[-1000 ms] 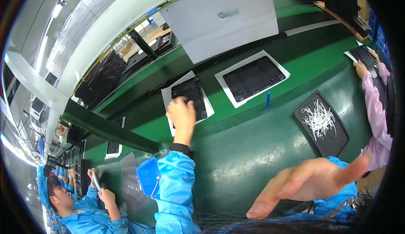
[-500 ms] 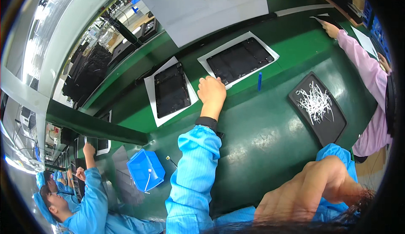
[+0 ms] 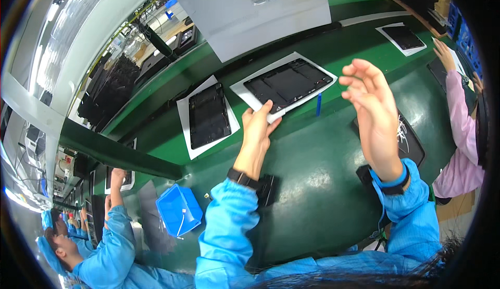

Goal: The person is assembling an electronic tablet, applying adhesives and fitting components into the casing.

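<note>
My left hand [image 3: 255, 135] grips the near-left corner of a flat black tablet housing [image 3: 287, 83] and the white sheet [image 3: 246, 92] under it, thumb on top and fingers below the edge. My right hand [image 3: 371, 109] is raised over the table with nothing in it, its fingers loosely curled and apart. A small blue stick-like piece [image 3: 319, 104] stands out on the green surface between my hands. To the left, a second black housing [image 3: 209, 114] lies on its own white sheet, untouched.
Partly behind my right arm is a black tray [image 3: 414, 146] of white strips. A blue bin [image 3: 179, 209] sits left of my left forearm. A green bar [image 3: 120, 151] crosses at left. A co-worker in pink [image 3: 458, 122] reaches in at right; another in blue [image 3: 112, 250] works at left.
My right hand has gone from the lower right up over the table. My left hand now holds the housing's corner, and housing and sheet have shifted slightly left. The pink-sleeved hand has moved away.
</note>
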Tool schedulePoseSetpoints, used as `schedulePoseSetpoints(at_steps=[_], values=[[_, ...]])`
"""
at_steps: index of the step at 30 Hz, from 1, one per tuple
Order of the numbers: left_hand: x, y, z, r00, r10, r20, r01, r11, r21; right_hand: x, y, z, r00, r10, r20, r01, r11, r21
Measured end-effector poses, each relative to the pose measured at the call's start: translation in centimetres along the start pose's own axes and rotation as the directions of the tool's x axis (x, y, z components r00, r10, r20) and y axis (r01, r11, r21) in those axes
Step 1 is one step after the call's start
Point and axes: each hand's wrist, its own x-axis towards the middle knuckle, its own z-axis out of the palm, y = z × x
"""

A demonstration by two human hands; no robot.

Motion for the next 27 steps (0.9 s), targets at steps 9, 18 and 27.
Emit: schedulePoseSetpoints(at_steps=[9, 18, 27], values=[[-19.2, -2.3, -5.2, 0.973, -0.226, -0.039, 0.217, 0.962, -0.165, 0.1, 10.5, -1.1, 0.981, 0.086, 0.173, 0.078, 0.645, -0.761], [-28.6, -7.8, -6.7, 0.83, -0.468, 0.303, 0.557, 0.689, -0.464, 1.9, 8.9, -2.1, 0.944, 0.034, 0.33, 0.279, 0.457, -0.845], [-24.6, -2.2, -7.3, 0.772, 0.215, 0.599, -0.634, 0.34, 0.695, -2.5, 8.2, 5.6, 0.793, 0.393, 0.466, -0.124, 0.852, -0.508]])
